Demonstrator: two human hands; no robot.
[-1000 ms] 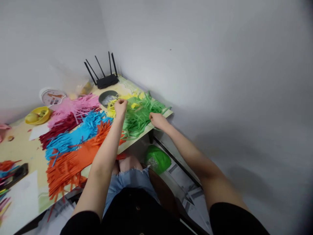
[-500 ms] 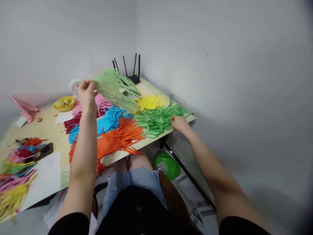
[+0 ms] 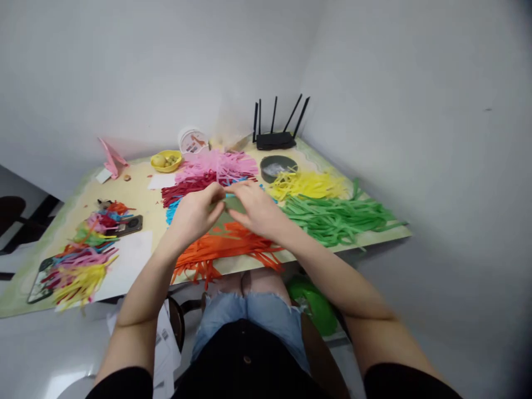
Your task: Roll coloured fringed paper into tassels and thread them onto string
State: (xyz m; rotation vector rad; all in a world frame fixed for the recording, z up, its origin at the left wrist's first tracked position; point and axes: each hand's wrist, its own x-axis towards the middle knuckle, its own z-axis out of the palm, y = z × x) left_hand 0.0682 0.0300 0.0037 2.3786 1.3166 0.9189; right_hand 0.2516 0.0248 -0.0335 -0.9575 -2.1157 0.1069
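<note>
My left hand (image 3: 195, 213) and my right hand (image 3: 255, 208) meet over the middle of the table (image 3: 137, 194), above the orange paper fringe (image 3: 220, 249) and the blue fringe (image 3: 172, 209). Both have their fingers closed on a green fringed paper piece (image 3: 233, 204), most of it hidden between the hands. A pile of green fringe (image 3: 336, 219) lies to the right, yellow fringe (image 3: 307, 185) behind it. Pink fringe (image 3: 216, 165) and dark red fringe (image 3: 187, 185) lie beyond my hands.
A black router (image 3: 276, 138) stands in the back corner beside a dark bowl (image 3: 277, 166). A yellow bowl (image 3: 166, 160), a white tub (image 3: 192, 141) and a pink stand (image 3: 111, 158) sit along the wall. Mixed coloured strips (image 3: 85, 260) lie left on white paper (image 3: 124, 260).
My left hand lifted a green fringed piece from the green pile and brought it to the table's middle. My right hand left the pile and joined it. The view swung left.
</note>
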